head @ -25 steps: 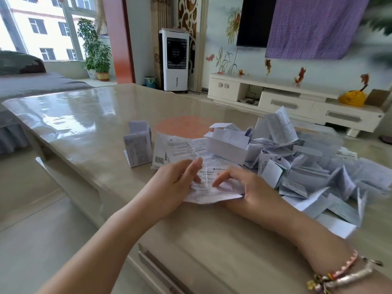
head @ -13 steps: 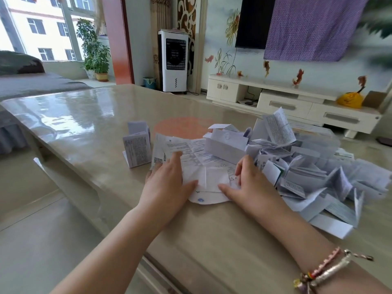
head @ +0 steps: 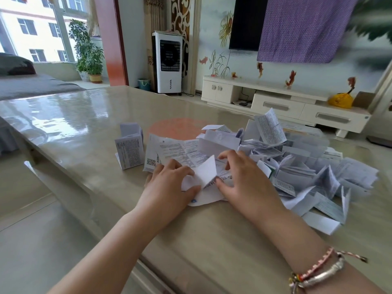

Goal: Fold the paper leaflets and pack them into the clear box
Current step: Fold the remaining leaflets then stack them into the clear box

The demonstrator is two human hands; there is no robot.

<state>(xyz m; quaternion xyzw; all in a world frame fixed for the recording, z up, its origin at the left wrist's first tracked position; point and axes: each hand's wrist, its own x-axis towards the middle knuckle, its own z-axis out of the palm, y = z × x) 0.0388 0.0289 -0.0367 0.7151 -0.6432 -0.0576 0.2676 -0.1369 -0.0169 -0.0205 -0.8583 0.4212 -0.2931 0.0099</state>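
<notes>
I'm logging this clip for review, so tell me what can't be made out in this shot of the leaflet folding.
Head view only:
- Clear box: mostly buried behind the leaflet pile; its contents cannot be told.
- Leaflet being folded: print too small to read; left hand and right hand cover its lower part.
- Folded leaflets at left: count unclear, one hides another.
- Upper right corner: blurred.

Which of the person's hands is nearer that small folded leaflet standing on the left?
Left. The left hand lies just right of the folded leaflet; the right hand is farther right, beyond it.
</notes>
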